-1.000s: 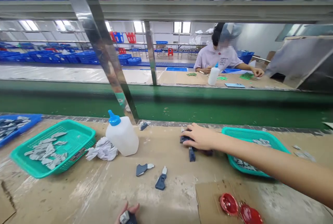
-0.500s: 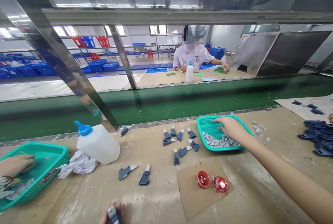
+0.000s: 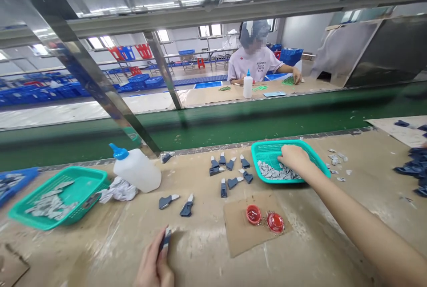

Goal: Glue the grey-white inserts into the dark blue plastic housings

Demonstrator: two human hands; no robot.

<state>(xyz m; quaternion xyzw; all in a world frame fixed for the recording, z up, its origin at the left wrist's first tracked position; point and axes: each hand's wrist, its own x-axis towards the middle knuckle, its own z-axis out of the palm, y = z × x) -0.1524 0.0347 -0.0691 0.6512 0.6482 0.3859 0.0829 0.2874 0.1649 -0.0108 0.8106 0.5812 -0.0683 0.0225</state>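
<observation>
My right hand reaches into a teal basket of small grey metal pieces, fingers curled down on the pile; whether it holds one I cannot see. My left hand is low at the near edge, closed on a small dark blue part with a grey tip. Several finished blue parts lie in a cluster left of the basket. Two more blue parts lie nearer me.
A cardboard square carries two red glue caps. A white glue bottle with a blue cap lies by crumpled paper. A second teal basket sits at left. Loose blue parts lie at right. A green conveyor runs behind, with a person working beyond it.
My right hand left the cluster of blue parts and moved into the right basket. My left hand rose further into view with its part. The view swung right, then slightly left.
</observation>
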